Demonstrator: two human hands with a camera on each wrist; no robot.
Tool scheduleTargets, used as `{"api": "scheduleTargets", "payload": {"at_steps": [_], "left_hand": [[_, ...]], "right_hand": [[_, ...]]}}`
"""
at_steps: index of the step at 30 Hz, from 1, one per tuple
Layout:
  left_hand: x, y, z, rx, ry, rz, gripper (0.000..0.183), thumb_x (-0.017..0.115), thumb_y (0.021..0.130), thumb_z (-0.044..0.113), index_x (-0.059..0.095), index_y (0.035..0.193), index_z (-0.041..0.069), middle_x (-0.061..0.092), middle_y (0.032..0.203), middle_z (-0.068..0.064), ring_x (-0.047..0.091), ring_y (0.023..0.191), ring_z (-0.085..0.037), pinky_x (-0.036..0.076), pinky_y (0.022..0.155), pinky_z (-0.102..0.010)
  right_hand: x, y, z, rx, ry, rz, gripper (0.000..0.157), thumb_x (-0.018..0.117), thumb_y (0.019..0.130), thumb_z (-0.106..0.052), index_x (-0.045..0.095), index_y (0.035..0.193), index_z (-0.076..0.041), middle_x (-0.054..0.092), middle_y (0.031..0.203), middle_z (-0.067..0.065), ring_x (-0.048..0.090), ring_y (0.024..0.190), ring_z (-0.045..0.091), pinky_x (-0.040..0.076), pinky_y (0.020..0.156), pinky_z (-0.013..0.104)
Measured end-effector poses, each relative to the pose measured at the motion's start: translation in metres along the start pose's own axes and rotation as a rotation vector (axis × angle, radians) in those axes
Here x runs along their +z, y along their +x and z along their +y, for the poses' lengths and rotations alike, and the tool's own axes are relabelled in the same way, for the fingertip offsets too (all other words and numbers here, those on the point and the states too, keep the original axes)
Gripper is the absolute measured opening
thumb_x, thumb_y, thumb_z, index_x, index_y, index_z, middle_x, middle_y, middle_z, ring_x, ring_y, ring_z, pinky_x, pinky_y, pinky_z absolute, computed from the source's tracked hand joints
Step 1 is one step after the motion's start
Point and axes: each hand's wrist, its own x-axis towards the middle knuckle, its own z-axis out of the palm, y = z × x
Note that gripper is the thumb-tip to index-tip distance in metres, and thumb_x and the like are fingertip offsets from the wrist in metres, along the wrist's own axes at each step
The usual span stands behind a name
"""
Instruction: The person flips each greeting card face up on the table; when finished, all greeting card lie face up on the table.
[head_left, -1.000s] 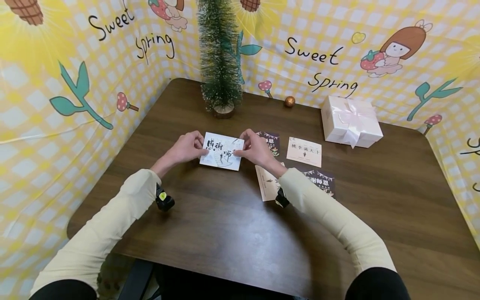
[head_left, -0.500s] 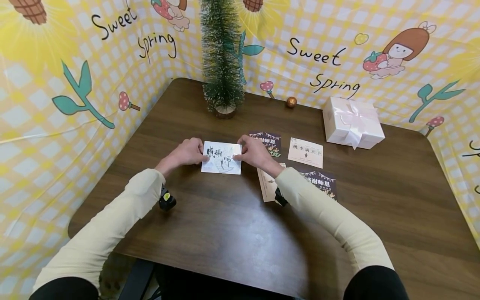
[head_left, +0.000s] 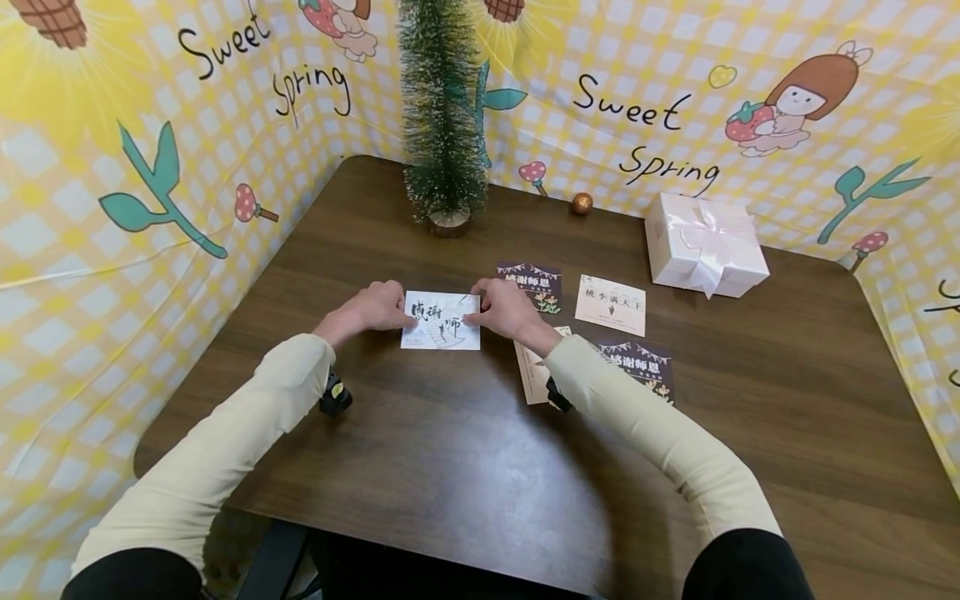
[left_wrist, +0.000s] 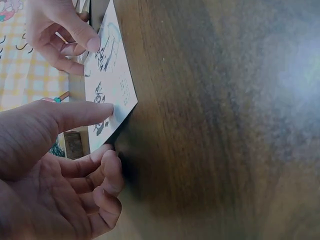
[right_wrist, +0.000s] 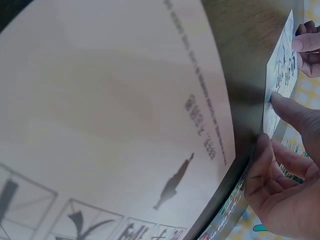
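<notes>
A white greeting card (head_left: 441, 335) with black brush lettering is held between both hands in the head view. My left hand (head_left: 371, 308) pinches its left edge, thumb on the printed face. At the opposite edge, my right hand (head_left: 513, 312) pinches it the same way. In the left wrist view the card (left_wrist: 120, 75) slants close over the tabletop, with fingertips under its edge. Whether it touches the wood there I cannot tell. Right of the hands lie a dark purple card (head_left: 546, 292) and a cream card (head_left: 609, 305). The right forearm partly covers another cream card (head_left: 534, 382) and a second purple card (head_left: 637, 365).
A small bristly Christmas tree (head_left: 444, 142) stands at the back of the brown table (head_left: 420, 467). Farther right are a small copper-coloured ball (head_left: 582, 203) and a white gift box (head_left: 705, 246) with a pale pink ribbon. A yellow checked cloth (head_left: 247, 142) hangs around the table.
Both hands have brought the white card lower and slightly toward the body, and its tilt has levelled out. More of the back purple card now shows beside the right hand.
</notes>
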Motion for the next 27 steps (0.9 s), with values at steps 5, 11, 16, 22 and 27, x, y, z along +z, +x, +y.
{"api": "scheduleTargets", "payload": {"at_steps": [5, 11, 16, 22, 27], "left_hand": [[-0.001, 0.001, 0.000, -0.016, 0.033, -0.024, 0.047, 0.066, 0.089, 0.025, 0.040, 0.052, 0.015, 0.032, 0.048, 0.006, 0.027, 0.046, -0.007, 0.026, 0.049, -0.022], [0.001, 0.007, 0.005, -0.013, 0.072, -0.017, 0.040, 0.067, 0.089, 0.027, 0.045, 0.059, 0.013, 0.039, 0.057, 0.003, 0.035, 0.052, -0.011, 0.031, 0.052, -0.025], [-0.002, 0.008, 0.009, 0.028, 0.074, 0.076, 0.029, 0.062, 0.094, 0.029, 0.053, 0.085, 0.003, 0.053, 0.086, -0.010, 0.048, 0.069, -0.022, 0.039, 0.062, -0.033], [-0.007, 0.007, 0.005, 0.064, 0.102, 0.241, 0.031, 0.052, 0.098, 0.028, 0.050, 0.105, -0.002, 0.055, 0.105, -0.021, 0.054, 0.086, -0.036, 0.046, 0.073, -0.050], [-0.010, 0.009, -0.003, 0.087, 0.172, 0.362, 0.036, 0.050, 0.100, 0.029, 0.049, 0.111, -0.005, 0.051, 0.111, -0.027, 0.053, 0.100, -0.045, 0.043, 0.083, -0.057]], "right_hand": [[0.001, -0.001, 0.001, 0.001, -0.008, 0.003, 0.046, 0.075, 0.086, -0.030, 0.063, 0.125, -0.007, 0.067, 0.089, 0.007, 0.059, 0.071, 0.017, 0.043, 0.054, 0.026], [0.000, -0.005, 0.005, 0.008, -0.018, 0.011, 0.045, 0.074, 0.087, -0.030, 0.063, 0.124, -0.007, 0.070, 0.092, 0.007, 0.063, 0.073, 0.016, 0.046, 0.055, 0.027], [-0.002, -0.008, 0.011, -0.027, -0.037, 0.070, 0.041, 0.068, 0.092, -0.033, 0.063, 0.123, -0.006, 0.070, 0.095, 0.009, 0.064, 0.081, 0.018, 0.051, 0.065, 0.031], [-0.016, -0.012, 0.020, -0.068, -0.078, 0.192, 0.040, 0.056, 0.099, -0.035, 0.060, 0.124, -0.004, 0.062, 0.113, 0.014, 0.060, 0.099, 0.026, 0.052, 0.080, 0.041], [-0.036, -0.018, 0.041, -0.063, -0.133, 0.310, 0.042, 0.054, 0.099, -0.032, 0.057, 0.127, 0.000, 0.055, 0.125, 0.019, 0.050, 0.115, 0.033, 0.044, 0.097, 0.046]]}}
